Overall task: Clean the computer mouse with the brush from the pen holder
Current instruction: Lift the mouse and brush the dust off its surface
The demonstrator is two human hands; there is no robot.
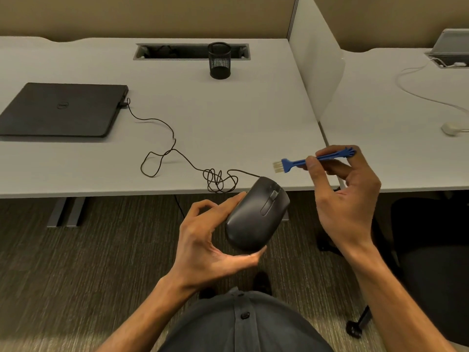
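The right hand (347, 199) pinches the blue brush (314, 160) by the middle of its handle between thumb and fingers, bristles pointing left and clear of everything, hanging above the front edge of the desk (228, 118). The left hand (215, 240) cups the black computer mouse (256, 214) from below and from the left side, thumb under its rear end and fingertips along its flank, buttons and wheel facing up. The mouse is held in the air just in front of the desk's front edge, over the carpet (76, 250); brush and mouse are near each other but apart.

The mouse cable (175, 146) runs back from the mouse's nose, coils in a loose tangle right at the desk edge, then loops across the desktop to the closed laptop (61, 110) at far left. The mesh pen holder (219, 60) stands at the back, beside the cable slot (177, 50), well apart from both hands. A white divider panel (317, 64) bounds the desk on the right. The desktop between cable, holder and divider is bare.
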